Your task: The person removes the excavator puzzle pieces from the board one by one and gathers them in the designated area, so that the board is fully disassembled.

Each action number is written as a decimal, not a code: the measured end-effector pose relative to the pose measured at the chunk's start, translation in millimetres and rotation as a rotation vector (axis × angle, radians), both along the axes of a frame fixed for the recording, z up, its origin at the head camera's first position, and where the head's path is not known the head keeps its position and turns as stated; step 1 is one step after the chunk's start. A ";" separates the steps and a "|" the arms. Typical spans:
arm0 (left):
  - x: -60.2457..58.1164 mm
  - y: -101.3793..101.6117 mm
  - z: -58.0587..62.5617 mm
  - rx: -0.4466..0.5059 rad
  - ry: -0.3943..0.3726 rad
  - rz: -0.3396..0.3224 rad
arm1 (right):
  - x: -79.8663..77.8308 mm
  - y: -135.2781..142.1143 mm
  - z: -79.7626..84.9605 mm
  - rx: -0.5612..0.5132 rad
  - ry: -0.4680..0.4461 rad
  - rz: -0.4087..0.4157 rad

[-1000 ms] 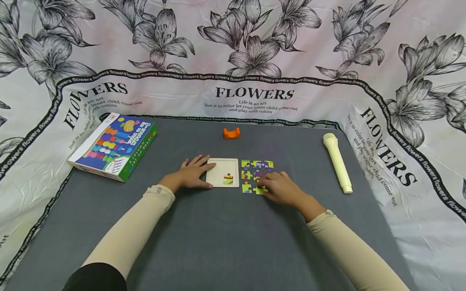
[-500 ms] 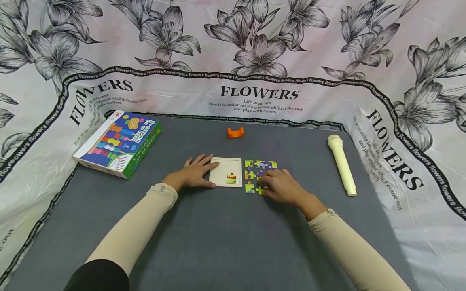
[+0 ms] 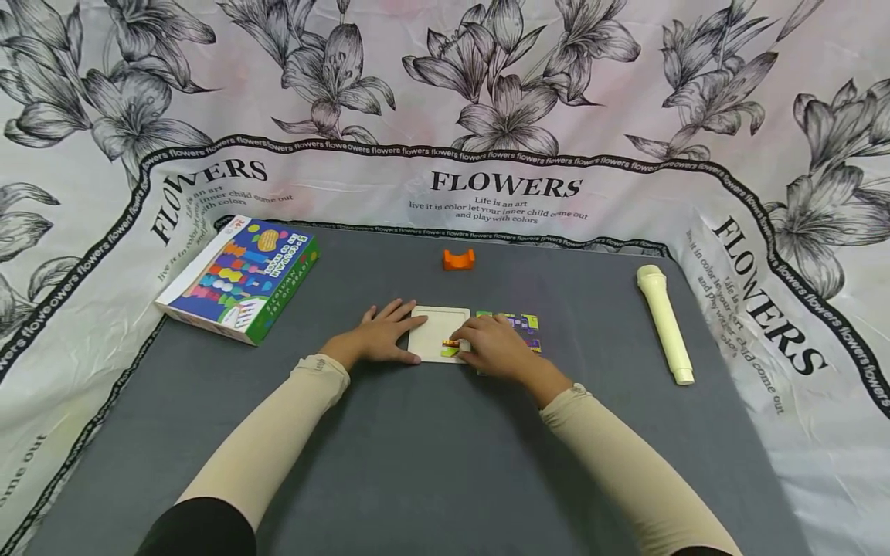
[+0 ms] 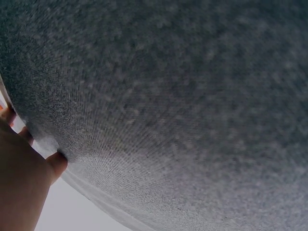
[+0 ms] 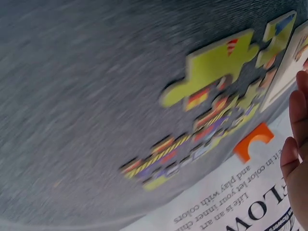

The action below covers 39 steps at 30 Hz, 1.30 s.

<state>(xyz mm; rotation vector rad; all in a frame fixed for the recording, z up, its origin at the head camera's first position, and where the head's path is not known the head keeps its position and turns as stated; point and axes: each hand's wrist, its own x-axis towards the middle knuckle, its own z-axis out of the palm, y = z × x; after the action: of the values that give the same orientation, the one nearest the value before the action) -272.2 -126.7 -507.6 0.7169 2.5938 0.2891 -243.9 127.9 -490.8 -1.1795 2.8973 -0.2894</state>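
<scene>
A shallow pale square puzzle tray [image 3: 426,330] lies mid-table. My left hand [image 3: 378,338] rests at its left edge, fingers spread and thumb at the near corner. My right hand [image 3: 495,347] reaches over the tray's lower right, with thumb and index finger pinching at a small puzzle piece [image 3: 448,349]; the fingers partly cover it. More jigsaw pieces [image 3: 528,323] lie right of the tray, partly beneath the right hand. In the right wrist view, a green piece [image 5: 216,60] with a red striped cone lies nearest. The left wrist view shows mostly cloth and the left thumb [image 4: 57,166].
An orange curved block [image 3: 459,260] sits behind the tray. To the back left lies a colourful game box [image 3: 239,278]. A cream tube with a wider top [image 3: 665,324] lies at the right. Flower-printed cloth [image 3: 507,189] rises behind the grey tabletop [image 3: 417,463].
My right hand has moved left from the loose pieces to the tray's lower right. My left hand has stayed at the tray's left edge. The head view has shifted slightly.
</scene>
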 end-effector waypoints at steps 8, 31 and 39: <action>0.6 -0.5 -1.4 0.020 -0.002 -0.001 | -4.0 -14.0 -7.6 0.042 0.010 -0.003; -0.1 0.0 1.4 0.028 0.004 0.008 | -9.2 -14.3 -14.0 0.068 0.019 -0.033; 1.2 -0.2 -0.3 0.026 0.004 0.004 | -7.6 -16.0 -12.9 0.075 0.004 -0.041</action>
<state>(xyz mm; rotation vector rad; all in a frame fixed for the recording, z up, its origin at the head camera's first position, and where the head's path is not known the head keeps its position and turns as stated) -271.0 -126.9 -508.0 0.7219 2.6003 0.3239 -251.5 111.9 -503.7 -1.1117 2.9103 -0.1770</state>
